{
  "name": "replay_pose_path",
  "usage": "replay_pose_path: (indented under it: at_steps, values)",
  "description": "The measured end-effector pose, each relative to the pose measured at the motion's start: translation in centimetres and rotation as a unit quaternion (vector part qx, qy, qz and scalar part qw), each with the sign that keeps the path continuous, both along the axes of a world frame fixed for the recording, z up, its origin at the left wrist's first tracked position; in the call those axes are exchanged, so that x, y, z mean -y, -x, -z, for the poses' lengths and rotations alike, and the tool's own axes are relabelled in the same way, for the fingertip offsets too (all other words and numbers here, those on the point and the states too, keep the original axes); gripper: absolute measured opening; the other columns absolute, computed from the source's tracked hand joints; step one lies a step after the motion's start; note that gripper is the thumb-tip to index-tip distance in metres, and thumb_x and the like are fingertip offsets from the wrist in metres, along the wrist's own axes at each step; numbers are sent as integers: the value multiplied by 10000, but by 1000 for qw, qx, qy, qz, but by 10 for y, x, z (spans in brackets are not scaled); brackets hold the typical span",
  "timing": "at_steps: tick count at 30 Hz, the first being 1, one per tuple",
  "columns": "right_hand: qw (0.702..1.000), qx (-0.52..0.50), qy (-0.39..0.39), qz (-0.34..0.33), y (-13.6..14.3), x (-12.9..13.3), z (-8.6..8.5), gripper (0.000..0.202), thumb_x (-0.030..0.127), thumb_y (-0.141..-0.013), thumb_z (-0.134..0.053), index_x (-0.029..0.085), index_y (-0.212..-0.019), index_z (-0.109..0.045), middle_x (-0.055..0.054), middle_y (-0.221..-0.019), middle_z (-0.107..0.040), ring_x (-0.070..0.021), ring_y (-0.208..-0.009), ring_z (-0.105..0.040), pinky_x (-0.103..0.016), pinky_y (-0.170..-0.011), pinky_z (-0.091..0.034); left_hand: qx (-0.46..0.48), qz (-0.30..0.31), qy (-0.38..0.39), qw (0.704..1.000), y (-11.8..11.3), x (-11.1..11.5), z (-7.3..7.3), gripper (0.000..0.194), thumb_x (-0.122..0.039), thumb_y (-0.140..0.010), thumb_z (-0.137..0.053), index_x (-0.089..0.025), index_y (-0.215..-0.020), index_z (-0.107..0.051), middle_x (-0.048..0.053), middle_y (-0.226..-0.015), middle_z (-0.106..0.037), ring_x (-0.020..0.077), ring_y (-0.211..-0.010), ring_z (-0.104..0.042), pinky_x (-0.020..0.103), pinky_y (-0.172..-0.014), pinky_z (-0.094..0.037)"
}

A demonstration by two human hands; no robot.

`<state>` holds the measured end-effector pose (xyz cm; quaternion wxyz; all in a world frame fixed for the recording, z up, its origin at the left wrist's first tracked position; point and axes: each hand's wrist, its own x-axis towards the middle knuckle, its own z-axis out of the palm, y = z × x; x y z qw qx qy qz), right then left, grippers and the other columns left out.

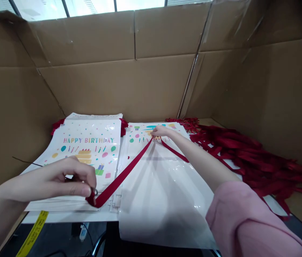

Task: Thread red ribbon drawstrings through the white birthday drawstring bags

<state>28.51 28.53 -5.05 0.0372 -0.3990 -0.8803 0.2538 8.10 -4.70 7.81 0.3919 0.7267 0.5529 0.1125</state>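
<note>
My left hand [73, 178] is closed at the front of the left stack, pinching one end of a red ribbon [124, 174]. A small shiny ring shows at its fingertips; what else lies in the palm is hidden. The ribbon runs up taut to my right hand [160, 132], which is closed on it over the right stack. Its other end [174, 150] trails down under my right forearm. Beneath the ribbon, a glossy white plastic sheet [164, 200] hangs over the table's front edge. The left stack of printed "HAPPY BIRTHDAY" sheets [86, 128] lies beside my left hand.
A heap of red ribbons [249, 153] covers the right side. Cardboard walls [113, 85] enclose the back and sides. Yellow tape [33, 235] hangs at the front left edge. A thin dark wire-like strand [27, 161] sticks out behind my left hand.
</note>
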Motion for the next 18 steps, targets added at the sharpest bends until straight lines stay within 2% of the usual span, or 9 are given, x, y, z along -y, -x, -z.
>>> replay_pose_path:
  at_steps: [3,5,7,8,10,13,16,18]
  values:
    - [998,-12,-16,-52,36,11,-43,287,331,-836,-549,86,-800,-696,-101,-825,-669,-167,-742,-586,-266,-685,-412,-25,4,40,999,5,5,1,243,-392,-867,-544,-207,-795,-685,42,-774,-685,174,-732,-594,217,-591,-427]
    - [984,-97,-53,-139,67,30,-74,369,442,-863,-508,132,-946,-691,-90,-980,-670,-193,-874,-593,-279,-773,-429,-48,0,38,998,9,3,5,239,-393,-864,-552,-204,-800,-682,41,-783,-675,173,-737,-573,218,-581,-401]
    - [930,-270,-100,-229,98,52,-96,442,490,-908,-421,197,-1188,-599,-61,-1231,-587,-201,-1094,-534,-297,-927,-395,-64,-5,34,997,12,-2,10,236,-394,-866,-550,-201,-811,-675,36,-784,-664,170,-747,-558,217,-597,-389]
    - [906,-320,-97,-261,110,62,-101,473,502,-922,-386,218,-1268,-539,-48,-1317,-530,-199,-1182,-483,-304,-984,-366,-66,-7,37,997,14,-6,13,242,-394,-873,-541,-198,-810,-668,32,-776,-656,166,-744,-552,217,-606,-385]
    - [889,-343,-71,-294,129,76,-98,501,503,-933,-369,224,-1337,-472,-45,-1392,-461,-198,-1262,-419,-316,-1041,-326,-64,-12,47,997,19,-14,19,265,-395,-887,-516,-184,-796,-649,26,-750,-633,152,-715,-536,218,-609,-376]
    - [913,-271,-9,-304,136,84,-69,496,435,-931,-423,191,-1363,-439,-92,-1374,-479,-207,-1196,-492,-335,-1011,-372,-55,-23,55,997,29,-28,36,301,-410,-884,-506,-157,-764,-615,20,-710,-572,130,-647,-481,220,-558,-330]
    - [918,-256,37,-300,112,89,-47,395,342,-909,-488,163,-1258,-537,-108,-1203,-610,-187,-1010,-598,-315,-877,-464,-41,-39,68,996,43,-43,60,324,-438,-871,-514,-148,-737,-567,2,-663,-490,110,-595,-398,220,-517,-272]
    - [900,-317,43,-296,80,97,-48,292,350,-902,-499,151,-1061,-640,-75,-998,-677,-165,-903,-623,-287,-799,-487,-29,-46,87,995,51,-52,76,335,-453,-863,-522,-149,-724,-542,-12,-629,-444,101,-566,-344,221,-500,-240]
